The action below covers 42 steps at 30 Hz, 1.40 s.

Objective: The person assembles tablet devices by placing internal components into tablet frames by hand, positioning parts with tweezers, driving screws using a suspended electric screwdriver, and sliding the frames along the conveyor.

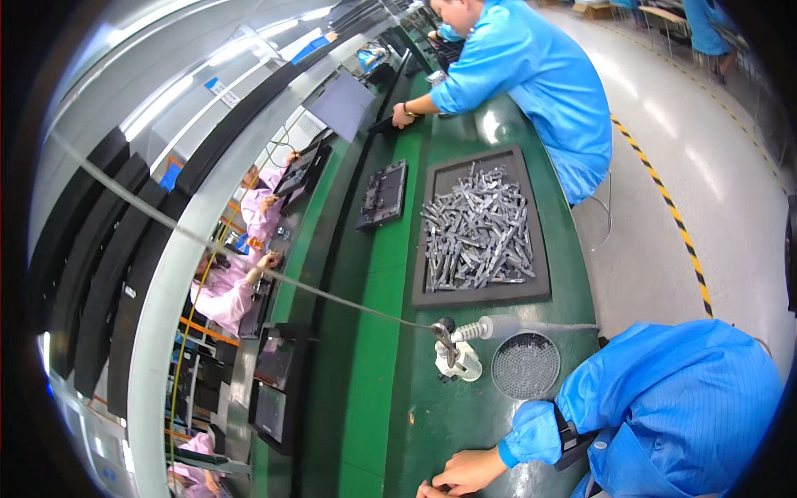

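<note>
My right hand (469, 471) reaches in at the bottom from a blue sleeve with a black band. Its fingers are bent and pressed together low over the green bench (390, 415); what they grip, if anything, is cut off by the lower edge. A fingertip beside it cannot be assigned to either hand, and the rest of my left hand is out of sight. Above my right hand sits a round grey dish (526, 365) with a dotted surface. Next to the dish is a small white stand (459, 363) with a grey cylindrical tool (498, 327).
A dark foam tray (483, 296) holds a heap of grey elongated parts (477, 228). Left of it lies a black rectangular frame (382, 195). Farther up, a co-worker in blue (531, 75) handles a dark panel. People in pink (224, 290) work across the line. A thin cord crosses the bench.
</note>
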Each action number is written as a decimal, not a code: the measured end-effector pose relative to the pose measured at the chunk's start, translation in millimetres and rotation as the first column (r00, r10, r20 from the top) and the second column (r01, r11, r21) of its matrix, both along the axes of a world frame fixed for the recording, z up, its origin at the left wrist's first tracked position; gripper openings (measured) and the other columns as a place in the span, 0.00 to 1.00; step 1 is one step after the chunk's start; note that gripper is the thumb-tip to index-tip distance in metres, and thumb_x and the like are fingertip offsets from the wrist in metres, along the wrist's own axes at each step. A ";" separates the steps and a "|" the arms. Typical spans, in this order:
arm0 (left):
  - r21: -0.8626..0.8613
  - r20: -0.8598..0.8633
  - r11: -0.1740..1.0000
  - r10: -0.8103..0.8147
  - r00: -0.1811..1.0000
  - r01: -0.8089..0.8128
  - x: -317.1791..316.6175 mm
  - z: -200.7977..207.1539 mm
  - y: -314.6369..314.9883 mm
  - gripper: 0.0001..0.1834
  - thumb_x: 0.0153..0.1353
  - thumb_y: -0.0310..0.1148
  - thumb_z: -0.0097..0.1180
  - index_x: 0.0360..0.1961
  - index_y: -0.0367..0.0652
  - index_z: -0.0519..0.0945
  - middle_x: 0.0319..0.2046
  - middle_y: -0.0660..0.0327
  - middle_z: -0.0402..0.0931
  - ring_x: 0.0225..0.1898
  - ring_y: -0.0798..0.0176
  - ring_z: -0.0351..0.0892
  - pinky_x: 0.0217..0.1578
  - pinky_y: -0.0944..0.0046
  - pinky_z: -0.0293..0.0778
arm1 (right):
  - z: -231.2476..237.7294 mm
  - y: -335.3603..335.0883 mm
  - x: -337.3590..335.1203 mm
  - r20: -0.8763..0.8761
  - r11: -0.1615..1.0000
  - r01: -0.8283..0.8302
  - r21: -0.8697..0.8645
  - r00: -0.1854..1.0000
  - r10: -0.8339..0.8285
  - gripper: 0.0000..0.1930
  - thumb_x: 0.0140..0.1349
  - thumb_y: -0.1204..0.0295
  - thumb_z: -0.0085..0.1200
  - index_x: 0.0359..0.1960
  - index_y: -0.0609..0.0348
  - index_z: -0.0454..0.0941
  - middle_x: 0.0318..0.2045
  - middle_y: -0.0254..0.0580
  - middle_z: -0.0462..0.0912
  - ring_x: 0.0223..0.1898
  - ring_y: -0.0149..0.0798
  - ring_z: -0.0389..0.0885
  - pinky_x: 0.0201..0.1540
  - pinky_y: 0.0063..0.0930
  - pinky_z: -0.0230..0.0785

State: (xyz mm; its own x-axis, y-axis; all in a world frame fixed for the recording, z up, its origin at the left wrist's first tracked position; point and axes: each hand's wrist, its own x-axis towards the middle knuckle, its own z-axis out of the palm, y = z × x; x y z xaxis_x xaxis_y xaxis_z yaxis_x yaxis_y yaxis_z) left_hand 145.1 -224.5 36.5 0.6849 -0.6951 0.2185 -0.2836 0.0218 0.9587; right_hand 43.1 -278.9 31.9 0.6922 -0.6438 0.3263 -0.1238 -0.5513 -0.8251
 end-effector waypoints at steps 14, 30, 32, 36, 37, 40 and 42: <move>0.046 0.003 0.996 -0.079 0.997 0.079 14.7 -9.7 -1.3 0.14 0.64 0.33 0.53 0.38 0.28 0.78 0.33 0.53 0.80 0.33 0.63 0.76 0.36 0.64 0.73 | -7.4 -0.2 4.4 0.023 0.999 0.014 -0.034 1.000 -0.013 0.09 0.54 0.65 0.54 0.30 0.57 0.77 0.23 0.50 0.80 0.24 0.53 0.78 0.26 0.45 0.67; 0.049 0.108 0.998 -0.030 0.994 0.025 3.9 -4.8 -1.8 0.16 0.62 0.33 0.51 0.40 0.27 0.79 0.36 0.48 0.80 0.35 0.57 0.76 0.40 0.61 0.73 | -31.9 3.3 16.9 0.153 0.982 0.155 -0.110 0.979 -0.138 0.09 0.53 0.64 0.52 0.26 0.55 0.77 0.21 0.50 0.80 0.24 0.55 0.79 0.26 0.48 0.69; 0.031 0.128 0.999 -0.028 0.991 0.024 6.0 -1.0 4.0 0.16 0.62 0.34 0.52 0.39 0.27 0.79 0.35 0.49 0.80 0.35 0.57 0.76 0.39 0.61 0.73 | -14.1 9.3 10.2 0.102 0.988 0.128 -0.083 0.988 -0.119 0.09 0.53 0.64 0.52 0.27 0.55 0.78 0.22 0.50 0.80 0.25 0.55 0.79 0.27 0.48 0.69; 0.044 0.261 0.999 -0.017 0.965 0.005 9.0 1.4 3.0 0.17 0.62 0.36 0.52 0.39 0.28 0.80 0.35 0.47 0.80 0.36 0.55 0.77 0.40 0.62 0.73 | -7.4 9.7 6.6 0.133 0.998 0.043 -0.048 0.990 -0.036 0.09 0.54 0.67 0.54 0.29 0.59 0.79 0.24 0.51 0.81 0.28 0.55 0.80 0.32 0.45 0.71; 0.043 0.296 0.999 -0.035 0.955 0.023 6.3 -0.1 0.8 0.15 0.63 0.32 0.48 0.37 0.29 0.80 0.36 0.49 0.79 0.34 0.51 0.76 0.37 0.59 0.74 | -17.0 11.1 4.7 0.155 0.989 0.079 -0.123 0.986 -0.059 0.07 0.54 0.68 0.54 0.28 0.59 0.77 0.21 0.50 0.80 0.24 0.54 0.78 0.28 0.46 0.69; 0.085 0.344 0.996 -0.068 0.936 0.042 11.6 -0.7 -4.9 0.16 0.64 0.34 0.48 0.39 0.27 0.78 0.35 0.55 0.79 0.37 0.64 0.74 0.41 0.62 0.71 | -17.0 29.0 -27.0 0.110 0.982 0.068 -0.176 0.993 -0.049 0.06 0.53 0.69 0.51 0.25 0.57 0.77 0.22 0.48 0.80 0.26 0.54 0.78 0.29 0.47 0.69; 0.037 0.358 0.994 -0.109 0.927 0.103 43.4 -29.5 -15.4 0.15 0.65 0.35 0.49 0.41 0.31 0.79 0.27 0.69 0.72 0.22 0.76 0.60 0.22 0.73 0.57 | -16.2 42.9 -55.0 0.039 0.964 0.127 -0.233 0.992 -0.121 0.07 0.51 0.69 0.49 0.21 0.57 0.75 0.21 0.48 0.79 0.25 0.53 0.79 0.27 0.47 0.69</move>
